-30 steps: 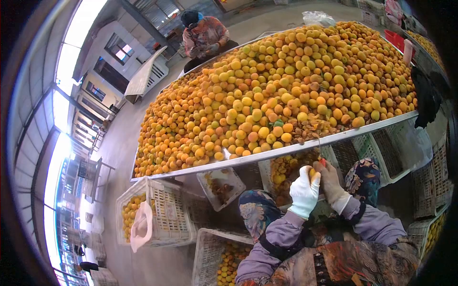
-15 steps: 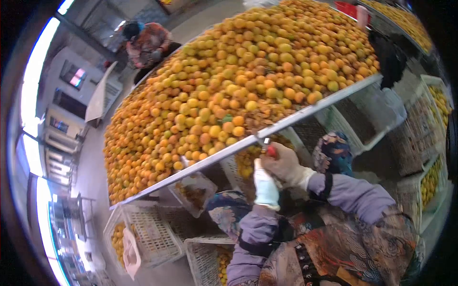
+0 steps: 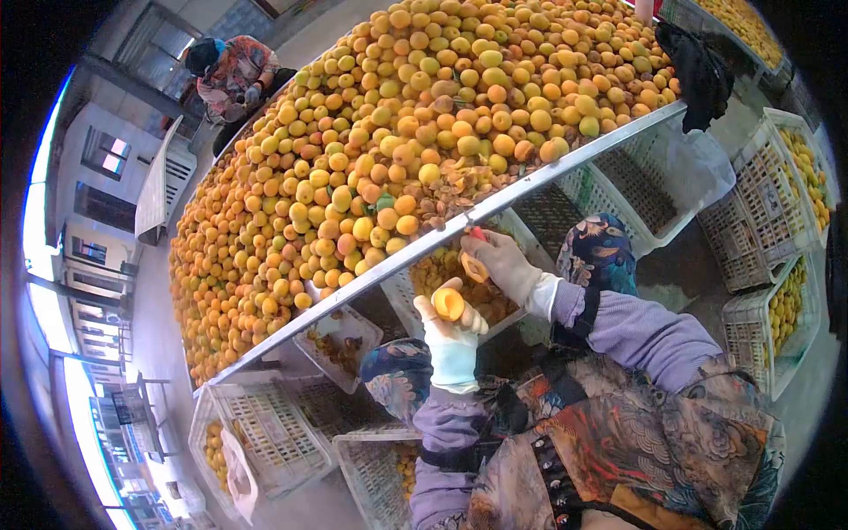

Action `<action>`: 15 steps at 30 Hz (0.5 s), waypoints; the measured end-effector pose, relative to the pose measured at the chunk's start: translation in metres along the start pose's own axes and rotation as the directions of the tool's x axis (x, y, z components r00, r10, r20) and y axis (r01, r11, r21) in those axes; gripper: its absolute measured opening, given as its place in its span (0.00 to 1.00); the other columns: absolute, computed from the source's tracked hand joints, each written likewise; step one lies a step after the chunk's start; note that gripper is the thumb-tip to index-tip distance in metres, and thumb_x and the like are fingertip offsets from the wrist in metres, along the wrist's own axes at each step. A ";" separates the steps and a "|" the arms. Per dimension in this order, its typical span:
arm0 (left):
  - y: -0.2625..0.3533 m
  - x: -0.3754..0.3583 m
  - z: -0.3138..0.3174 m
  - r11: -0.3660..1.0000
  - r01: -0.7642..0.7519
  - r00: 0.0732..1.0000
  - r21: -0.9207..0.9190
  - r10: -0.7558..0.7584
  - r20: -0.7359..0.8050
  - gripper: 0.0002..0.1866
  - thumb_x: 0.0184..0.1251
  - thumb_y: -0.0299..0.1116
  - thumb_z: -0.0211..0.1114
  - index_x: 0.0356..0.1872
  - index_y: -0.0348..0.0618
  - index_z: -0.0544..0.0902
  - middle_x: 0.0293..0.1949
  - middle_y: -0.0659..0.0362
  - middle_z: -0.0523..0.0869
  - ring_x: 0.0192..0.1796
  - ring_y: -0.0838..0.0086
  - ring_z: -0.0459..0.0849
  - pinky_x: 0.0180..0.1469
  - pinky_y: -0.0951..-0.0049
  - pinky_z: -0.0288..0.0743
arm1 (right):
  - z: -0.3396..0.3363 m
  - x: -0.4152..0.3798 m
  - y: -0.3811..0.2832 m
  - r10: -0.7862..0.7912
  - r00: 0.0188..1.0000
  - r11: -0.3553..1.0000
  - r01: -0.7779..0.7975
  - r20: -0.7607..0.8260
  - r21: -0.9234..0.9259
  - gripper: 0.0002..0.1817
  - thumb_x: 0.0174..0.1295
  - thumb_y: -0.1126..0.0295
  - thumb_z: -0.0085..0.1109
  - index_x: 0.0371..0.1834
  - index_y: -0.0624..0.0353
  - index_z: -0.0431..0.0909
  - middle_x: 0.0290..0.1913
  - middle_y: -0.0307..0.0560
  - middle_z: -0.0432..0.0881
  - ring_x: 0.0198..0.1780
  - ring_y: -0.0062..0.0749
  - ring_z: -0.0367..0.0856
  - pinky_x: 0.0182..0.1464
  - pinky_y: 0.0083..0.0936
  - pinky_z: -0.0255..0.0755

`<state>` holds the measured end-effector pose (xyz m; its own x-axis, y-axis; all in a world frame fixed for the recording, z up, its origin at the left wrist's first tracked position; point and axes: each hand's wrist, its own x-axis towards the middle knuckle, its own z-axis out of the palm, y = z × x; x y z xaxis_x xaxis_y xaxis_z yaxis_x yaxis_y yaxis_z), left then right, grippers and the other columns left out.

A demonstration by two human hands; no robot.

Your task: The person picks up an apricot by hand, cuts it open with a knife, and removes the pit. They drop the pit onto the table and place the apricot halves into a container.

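My left hand [image 3: 452,337], in a white glove, holds an apricot half [image 3: 449,305], its hollow cut face turned up. Close by on the right, my gloved right hand [image 3: 512,268] grips a small knife by its red handle [image 3: 477,234]; the blade is hard to make out. Another apricot half [image 3: 474,268] sits in the fingers of that same hand, cut side showing. Below both hands, a crate [image 3: 402,296] contains opened apricot pieces. Just beyond them runs the metal edge [image 3: 415,250] of a table heaped with whole apricots [image 3: 353,190].
Torn apricot scraps [image 3: 459,184] lie near the table edge. White plastic crates [image 3: 265,424] stand at lower left, others [image 3: 764,212] at right. A black bag [image 3: 698,79] hangs at the table's right corner. Another person [image 3: 234,79] is at the far left side.
My hands were together around the knife; now they are apart, with an apricot half showing in each. The view has shifted slightly.
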<state>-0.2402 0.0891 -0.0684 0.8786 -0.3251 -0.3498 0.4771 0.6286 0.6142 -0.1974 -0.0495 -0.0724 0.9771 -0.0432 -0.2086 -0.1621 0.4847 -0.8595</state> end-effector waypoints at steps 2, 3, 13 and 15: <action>0.001 0.002 -0.011 0.999 0.007 1.000 0.051 -0.008 0.028 0.32 0.66 0.64 0.42 0.50 0.44 0.73 0.16 0.64 0.65 0.18 0.73 0.60 0.25 0.71 0.58 | 0.008 -0.011 -0.017 0.111 0.993 0.993 -0.109 -0.031 0.042 0.11 0.65 0.62 0.53 0.42 0.59 0.74 0.31 0.34 0.75 0.32 0.15 0.71 0.34 0.15 0.66; -0.002 0.007 -0.018 0.999 0.009 1.000 0.050 -0.010 0.027 0.32 0.66 0.64 0.42 0.50 0.44 0.73 0.16 0.64 0.65 0.18 0.73 0.60 0.25 0.71 0.58 | 0.010 -0.015 -0.019 0.223 0.973 0.972 -0.217 -0.061 0.093 0.12 0.66 0.62 0.52 0.43 0.59 0.74 0.33 0.35 0.75 0.33 0.15 0.72 0.36 0.16 0.68; -0.004 -0.009 0.022 0.394 -0.380 0.891 0.837 0.400 0.216 0.33 0.60 0.30 0.62 0.66 0.38 0.60 0.62 0.49 0.68 0.63 0.66 0.67 0.65 0.71 0.59 | -0.005 -0.009 0.019 0.178 0.981 0.970 -0.189 0.079 0.155 0.12 0.69 0.62 0.46 0.47 0.59 0.69 0.41 0.37 0.74 0.43 0.20 0.74 0.48 0.20 0.70; -0.011 -0.003 0.013 0.353 -0.365 0.883 0.861 0.424 0.200 0.32 0.59 0.27 0.62 0.65 0.36 0.61 0.62 0.50 0.68 0.63 0.68 0.68 0.65 0.72 0.59 | -0.004 -0.011 0.027 0.139 0.986 0.970 -0.154 0.093 0.186 0.12 0.69 0.62 0.46 0.46 0.58 0.69 0.40 0.37 0.74 0.43 0.20 0.74 0.48 0.19 0.70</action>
<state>-0.2474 0.0740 -0.0648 0.9824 -0.1619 0.0929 -0.1344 -0.2680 0.9540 -0.2131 -0.0394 -0.0952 0.9537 0.1060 -0.2814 -0.2821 0.6397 -0.7150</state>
